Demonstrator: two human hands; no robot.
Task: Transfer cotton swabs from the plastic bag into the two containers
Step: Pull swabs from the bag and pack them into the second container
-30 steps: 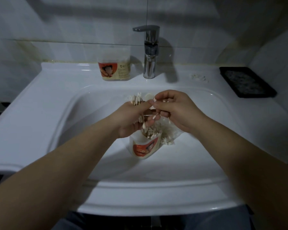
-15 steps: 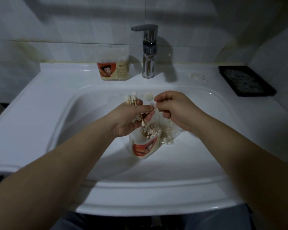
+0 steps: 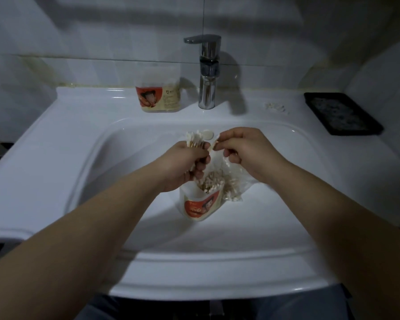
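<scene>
A dim, white-tiled wall (image 3: 102, 42) backs a white sink (image 3: 56, 139), with a chrome faucet (image 3: 207, 88) at upper centre. One container (image 3: 158, 93) stands on the ledge left of it and a black tray (image 3: 342, 114) lies at right. In the basin at centre, a swab-filled container (image 3: 199, 206) touches the plastic bag (image 3: 234, 181). Above them, the left hand (image 3: 183, 162) grips a bundle of cotton swabs (image 3: 194, 139), and the right hand (image 3: 247, 151) pinches what looks like one swab.

A: What are your hands doing?
B: I have both bare arms stretched forward, hands close together. My left hand (image 3: 185, 162) makes a fist round a bunch of cotton swabs (image 3: 195, 139).
A: And the right?
B: My right hand (image 3: 245, 151) pinches one swab (image 3: 214, 144) with thumb and finger, the rest curled
</scene>
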